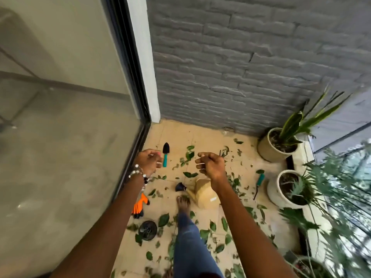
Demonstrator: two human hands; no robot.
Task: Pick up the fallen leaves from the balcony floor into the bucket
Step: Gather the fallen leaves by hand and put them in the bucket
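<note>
Both hands, left hand [149, 160] and right hand [209, 164], hang loosely curled, holding nothing; leaves [163, 220] on the floor [202, 135] look light, limp, tearable; pinch stems or gather handfuls.

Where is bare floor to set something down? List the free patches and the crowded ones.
Free: tiles along the grey brick wall, beyond the trowel; a small patch between the trowel and the watering can. Crowded: leaves litter the near floor around the foot and beside the white pots.
</note>
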